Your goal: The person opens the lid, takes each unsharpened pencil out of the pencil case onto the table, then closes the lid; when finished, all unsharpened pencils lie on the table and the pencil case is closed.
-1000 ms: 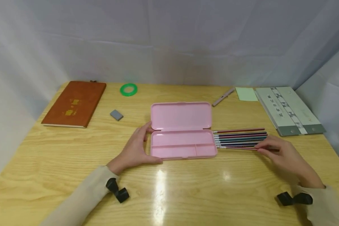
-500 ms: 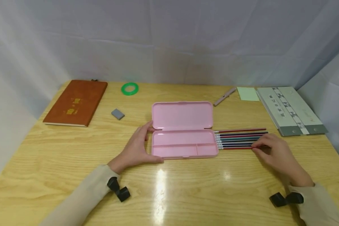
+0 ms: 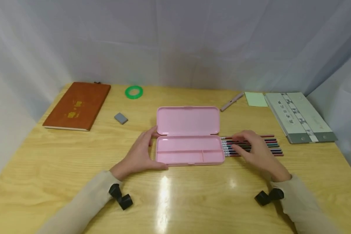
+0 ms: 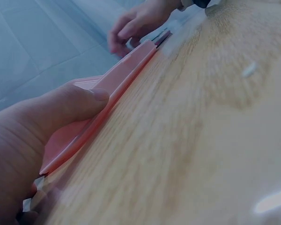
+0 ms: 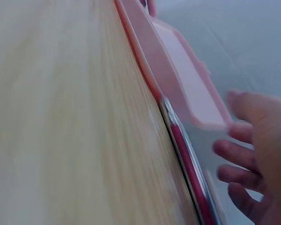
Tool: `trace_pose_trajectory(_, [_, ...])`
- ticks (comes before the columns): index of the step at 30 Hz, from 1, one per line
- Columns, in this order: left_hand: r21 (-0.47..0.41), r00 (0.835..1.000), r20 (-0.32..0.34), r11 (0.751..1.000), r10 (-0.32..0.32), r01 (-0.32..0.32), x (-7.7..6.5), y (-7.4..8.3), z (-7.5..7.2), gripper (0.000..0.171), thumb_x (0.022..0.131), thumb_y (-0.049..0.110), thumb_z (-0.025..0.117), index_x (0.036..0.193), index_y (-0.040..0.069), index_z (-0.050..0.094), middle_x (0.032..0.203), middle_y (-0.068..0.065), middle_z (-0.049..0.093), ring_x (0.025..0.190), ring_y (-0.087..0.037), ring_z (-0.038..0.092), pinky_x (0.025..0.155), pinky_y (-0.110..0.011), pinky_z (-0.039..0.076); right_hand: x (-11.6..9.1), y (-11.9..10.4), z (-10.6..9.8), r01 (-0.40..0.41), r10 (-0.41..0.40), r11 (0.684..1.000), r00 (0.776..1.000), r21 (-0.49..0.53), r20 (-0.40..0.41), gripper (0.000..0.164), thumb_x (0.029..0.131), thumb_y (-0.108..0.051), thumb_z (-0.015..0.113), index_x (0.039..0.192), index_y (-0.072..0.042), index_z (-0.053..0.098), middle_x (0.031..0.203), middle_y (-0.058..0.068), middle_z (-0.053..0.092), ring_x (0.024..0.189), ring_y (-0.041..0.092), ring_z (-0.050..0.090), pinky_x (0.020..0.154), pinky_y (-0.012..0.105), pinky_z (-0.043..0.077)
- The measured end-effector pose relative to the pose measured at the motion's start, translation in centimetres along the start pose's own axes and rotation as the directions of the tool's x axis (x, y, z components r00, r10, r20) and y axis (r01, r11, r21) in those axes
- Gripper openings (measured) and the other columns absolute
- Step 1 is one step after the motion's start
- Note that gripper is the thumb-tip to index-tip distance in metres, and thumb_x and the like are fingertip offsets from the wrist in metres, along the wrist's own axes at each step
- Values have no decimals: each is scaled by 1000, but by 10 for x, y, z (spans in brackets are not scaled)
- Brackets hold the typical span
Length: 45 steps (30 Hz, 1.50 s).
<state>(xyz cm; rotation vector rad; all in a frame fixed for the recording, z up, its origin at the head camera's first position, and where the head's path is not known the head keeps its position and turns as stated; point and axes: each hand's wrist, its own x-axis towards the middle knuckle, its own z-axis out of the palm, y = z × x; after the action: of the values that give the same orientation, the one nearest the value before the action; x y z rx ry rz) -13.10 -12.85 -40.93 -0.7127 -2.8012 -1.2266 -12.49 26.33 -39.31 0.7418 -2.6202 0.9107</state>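
A pink pencil case (image 3: 179,143) lies with its lid (image 3: 188,121) folded back, dividers visible inside its tray. My left hand (image 3: 137,156) holds its left end, the thumb on the front edge and the fingers around the back corner; the left wrist view shows that thumb (image 4: 79,101) on the rim. Beside the case's right end lies a row of several pencils (image 3: 276,150), eraser ends toward the case. Over their left part is my right hand (image 3: 257,152), fingers loosely bent and apart, nothing in its grasp. In the right wrist view it hovers above the pencils (image 5: 192,173).
A grey eraser (image 3: 121,118), a green tape ring (image 3: 129,88) and a brown notebook (image 3: 84,109) lie to the left. Behind and to the right are a pen (image 3: 231,101), green sticky notes (image 3: 255,99) and a grey-green notebook (image 3: 298,113). A pale curtain (image 3: 175,45) stands behind.
My right hand has let go of the pencils' right ends, which now lie more evenly spaced, and has moved left over them toward the case. The left hand keeps its place.
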Motion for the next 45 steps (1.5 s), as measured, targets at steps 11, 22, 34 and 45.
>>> trace_pose_trajectory(11, [-11,1000,-17,1000,3,-3,-4,2,0,133,47,47,94,152,9,22,128,-4,55,97,-18,47,83,-34,41,50,-14,22,-295,323,321,927,900,189,52,104,-37,35,147,-11,19,128,-3,59,112,8,53,90,22,45])
trace_pose_trajectory(22, [40,1000,-29,999,2,-1,-8,7,5,122,48,52,92,144,6,31,123,-6,55,101,-17,49,89,-37,36,29,-12,9,-234,106,687,969,688,223,52,107,-36,20,113,-17,67,110,-10,63,100,6,53,81,23,42])
trace_pose_trajectory(34, [13,997,-14,997,79,-78,-4,7,17,78,64,48,84,134,24,57,119,3,60,100,-13,46,84,-35,23,2,-19,18,38,-67,986,982,162,177,37,71,-12,84,104,-19,69,115,0,53,111,14,42,95,25,33])
trace_pose_trajectory(45, [-12,998,-53,1000,16,-16,-2,8,13,70,63,44,87,126,26,64,108,6,62,93,-13,48,83,-34,25,4,-22,24,84,-106,986,982,143,156,36,70,-10,84,103,-14,68,116,4,51,113,17,42,96,23,33])
